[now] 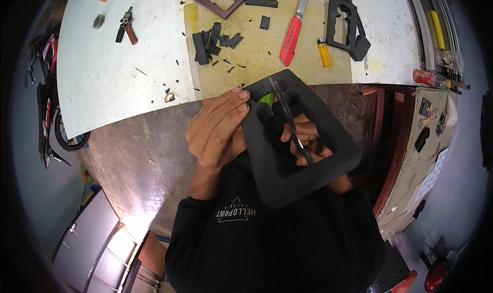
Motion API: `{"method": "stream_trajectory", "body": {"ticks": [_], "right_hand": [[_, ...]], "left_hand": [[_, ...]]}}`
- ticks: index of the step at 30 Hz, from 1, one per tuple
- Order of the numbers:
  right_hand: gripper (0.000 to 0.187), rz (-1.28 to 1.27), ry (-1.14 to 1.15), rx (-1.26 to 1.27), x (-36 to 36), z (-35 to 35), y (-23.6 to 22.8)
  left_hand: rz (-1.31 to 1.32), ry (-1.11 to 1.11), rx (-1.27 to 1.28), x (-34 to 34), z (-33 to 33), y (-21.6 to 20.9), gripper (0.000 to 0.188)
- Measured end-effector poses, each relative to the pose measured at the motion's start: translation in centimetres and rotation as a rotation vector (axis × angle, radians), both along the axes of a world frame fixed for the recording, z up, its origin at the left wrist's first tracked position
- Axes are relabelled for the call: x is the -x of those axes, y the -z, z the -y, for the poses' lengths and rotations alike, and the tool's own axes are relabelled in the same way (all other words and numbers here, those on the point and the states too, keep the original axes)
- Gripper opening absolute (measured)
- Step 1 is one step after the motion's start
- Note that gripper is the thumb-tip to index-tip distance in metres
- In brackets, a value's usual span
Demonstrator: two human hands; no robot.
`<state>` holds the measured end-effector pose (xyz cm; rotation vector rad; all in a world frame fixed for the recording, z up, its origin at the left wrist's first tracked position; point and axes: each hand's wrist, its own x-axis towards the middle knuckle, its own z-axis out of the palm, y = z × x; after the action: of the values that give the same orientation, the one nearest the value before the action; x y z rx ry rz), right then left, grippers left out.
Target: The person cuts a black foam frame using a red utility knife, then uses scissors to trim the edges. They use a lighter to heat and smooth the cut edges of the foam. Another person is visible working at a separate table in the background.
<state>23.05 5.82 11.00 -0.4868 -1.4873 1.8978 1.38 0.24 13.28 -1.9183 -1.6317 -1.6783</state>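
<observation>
Just before the white-topped table, the left hand, nearly closed, pinches a thick, black, rectangular foam-like frame; the right hand, curled, seems to grip a slim dark metallic tool across the frame's opening. Excess pressure could slip it into a finger.

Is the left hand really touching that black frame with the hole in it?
Touching. The head view shows the left hand with its fingers lapping over the black frame's upper-left edge.
</observation>
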Motion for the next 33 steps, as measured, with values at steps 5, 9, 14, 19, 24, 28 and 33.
{"method": "stream_trajectory", "body": {"ticks": [5,9,14,19,24,28,33], "right_hand": [[0.032,-0.043,0.005,0.093,0.4,0.0,-0.8],[0.033,-0.081,0.019,0.067,0.9,-0.1,-0.4],[0.033,-0.107,0.015,0.225,1.4,0.0,-1.1],[0.036,-0.089,0.042,0.142,1.1,0.0,-0.6],[0.041,-0.102,0.028,0.093,0.9,-0.2,-1.1],[0.041,-0.059,0.039,0.090,0.8,-0.2,-1.5],[0.032,-0.044,0.017,0.148,0.6,-0.1,-1.3]], "left_hand": [[0.015,0.004,0.017,-0.4,-0.2,-0.8,0.023],[0.014,0.007,0.026,-0.5,-0.1,-0.8,0.021],[0.034,0.001,0.012,-0.7,-0.1,-0.4,0.020],[0.019,0.011,0.018,-0.6,-0.1,-0.7,0.019],[0.005,0.010,0.014,-0.5,-0.1,-0.9,0.019],[0.008,0.015,0.003,-0.5,-0.2,-0.8,0.020],[0.007,-0.002,0.026,-0.7,-0.2,-0.7,0.020]]}}
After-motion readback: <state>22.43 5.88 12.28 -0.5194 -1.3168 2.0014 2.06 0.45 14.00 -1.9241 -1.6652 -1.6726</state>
